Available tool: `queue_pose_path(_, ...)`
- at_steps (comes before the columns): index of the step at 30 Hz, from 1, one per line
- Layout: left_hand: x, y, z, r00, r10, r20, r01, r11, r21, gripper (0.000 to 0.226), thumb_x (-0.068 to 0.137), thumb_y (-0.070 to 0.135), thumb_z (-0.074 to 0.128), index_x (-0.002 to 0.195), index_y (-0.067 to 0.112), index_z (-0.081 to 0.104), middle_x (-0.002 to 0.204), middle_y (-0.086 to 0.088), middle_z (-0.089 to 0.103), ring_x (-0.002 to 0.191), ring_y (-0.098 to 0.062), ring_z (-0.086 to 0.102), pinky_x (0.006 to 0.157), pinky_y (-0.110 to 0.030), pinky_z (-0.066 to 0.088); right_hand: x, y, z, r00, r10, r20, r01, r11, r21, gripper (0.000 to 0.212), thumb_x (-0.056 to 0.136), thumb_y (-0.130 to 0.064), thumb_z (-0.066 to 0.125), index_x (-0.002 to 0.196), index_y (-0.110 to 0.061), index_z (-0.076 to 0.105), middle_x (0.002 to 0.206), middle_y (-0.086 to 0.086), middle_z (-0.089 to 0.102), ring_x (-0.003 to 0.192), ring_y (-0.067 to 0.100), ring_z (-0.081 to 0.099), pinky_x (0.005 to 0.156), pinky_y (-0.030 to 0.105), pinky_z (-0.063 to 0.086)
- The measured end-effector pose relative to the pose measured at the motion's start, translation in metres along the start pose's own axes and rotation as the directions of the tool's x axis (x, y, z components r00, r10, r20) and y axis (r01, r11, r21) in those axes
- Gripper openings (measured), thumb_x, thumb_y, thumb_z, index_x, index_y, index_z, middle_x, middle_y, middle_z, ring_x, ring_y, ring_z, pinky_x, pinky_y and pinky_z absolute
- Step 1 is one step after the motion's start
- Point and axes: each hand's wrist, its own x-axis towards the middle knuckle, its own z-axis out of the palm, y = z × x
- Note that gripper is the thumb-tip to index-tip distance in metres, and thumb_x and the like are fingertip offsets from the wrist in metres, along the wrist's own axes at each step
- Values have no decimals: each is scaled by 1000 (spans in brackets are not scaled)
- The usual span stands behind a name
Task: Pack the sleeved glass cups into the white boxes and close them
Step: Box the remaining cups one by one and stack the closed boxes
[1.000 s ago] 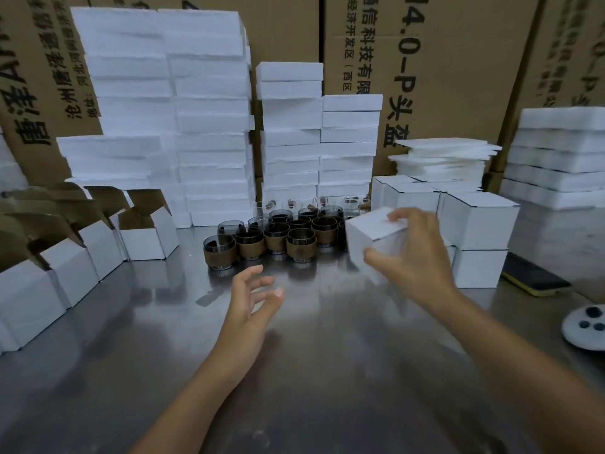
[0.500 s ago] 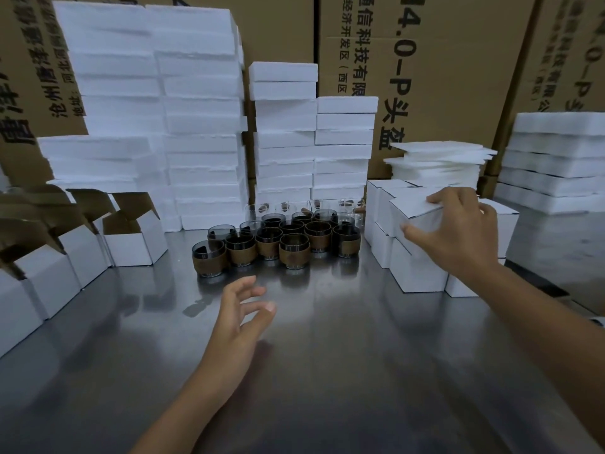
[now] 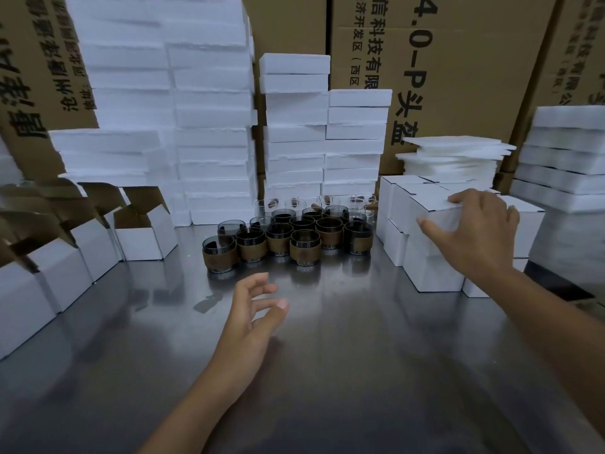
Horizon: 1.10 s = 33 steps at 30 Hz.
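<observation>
Steel desk (image 3: 327,371) walled by cartons and foam stacks, set up as a packing line.

Open white boxes (image 3: 139,239) wait at left, sleeved glass cups (image 3: 304,247) cluster centre, closed boxes pile right, likely for a left-to-right flow. Right hand (image 3: 471,234) grips the closed box (image 3: 432,221) atop that pile, thumb on its front, fingers over its lid. Left hand (image 3: 255,309) hovers, grip loosely open, empty.

Left hand (image 3: 253,309) bare, right hand (image 3: 476,235) bare, both forearms unsleeved, no jewellery seen
</observation>
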Motion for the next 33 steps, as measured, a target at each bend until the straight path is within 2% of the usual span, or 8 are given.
queue_pose_path(6, -1, 1, 1, 1000, 6, 30, -6, 1000, -7, 33, 91, 23, 61, 118, 31, 44, 117, 10, 54, 97, 4, 58, 73, -9, 45, -6, 5, -2, 1000, 4, 22, -3, 999, -46, 58, 82, -53, 61, 120, -10, 52, 134, 13, 48, 142, 27, 20, 113, 52, 6)
queue_pose_path(12, -3, 5, 1, 999, 14, 45, -14, 1000, -7, 31, 91, 16, 56, 115, 31, 43, 116, 8, 54, 94, 6, 57, 70, -2, 41, -8, 8, -5, 987, -44, 153, 64, 989, -131, 68, 82, -57, 57, 128, -10, 41, 143, 11, 39, 143, 24, 15, 113, 53, 5)
queue_pose_path(18, -3, 7, 1, 998, 4, 68, -2, 1000, -23, 29, 91, 19, 56, 113, 32, 44, 113, 12, 54, 89, 8, 57, 69, -2, 41, -4, 5, -8, 980, -39, 197, 80, 976, -203, 71, 84, -58, 52, 133, -9, 38, 145, 12, 37, 143, 26, 14, 113, 54, 5)
queue_pose_path(23, -4, 8, -1, 997, -11, 77, 14, 999, -37, 25, 90, 30, 60, 111, 34, 47, 105, 21, 55, 84, 10, 58, 68, -2, 42, -9, -9, -12, 976, -42, 212, 77, 983, -164, 63, 85, -44, 60, 132, -8, 41, 144, 14, 38, 144, 26, 10, 112, 56, 5)
queue_pose_path(26, -5, 8, -1, 997, -15, 72, 17, 1000, -21, 33, 76, 41, 56, 107, 36, 50, 97, 29, 58, 86, 8, 58, 69, -4, 43, -19, -31, -18, 974, -179, 140, 193, 976, -96, 55, 84, -30, 66, 129, -7, 45, 142, 16, 41, 143, 29, 14, 112, 55, 8)
queue_pose_path(29, -4, 7, -2, 997, -31, 72, 31, 999, -7, 27, 78, 40, 58, 104, 38, 53, 96, 26, 61, 86, 7, 58, 69, -6, 44, -41, -72, -24, 904, -425, 34, 418, 899, 135, 44, 79, -19, 70, 119, -7, 55, 119, 14, 58, 121, 34, 46, 101, 49, 31)
queue_pose_path(31, -4, 8, -2, 998, -23, 59, 24, 1000, -8, 16, 88, 30, 61, 103, 35, 56, 97, 19, 62, 85, 6, 59, 69, -7, 45, -67, -100, -20, 835, -540, 103, 505, 828, 245, 37, 78, -22, 71, 113, -14, 60, 107, 5, 63, 105, 28, 55, 91, 40, 37)
queue_pose_path(33, -3, 9, -4, 1000, 5, -1, -5, 1000, -7, 15, 91, 17, 59, 101, 28, 59, 97, 13, 63, 84, 7, 59, 69, -6, 43, -94, -120, -4, 769, -589, 247, 513, 800, 311, 33, 83, -31, 63, 115, -23, 58, 109, -5, 62, 106, 18, 53, 90, 30, 32)
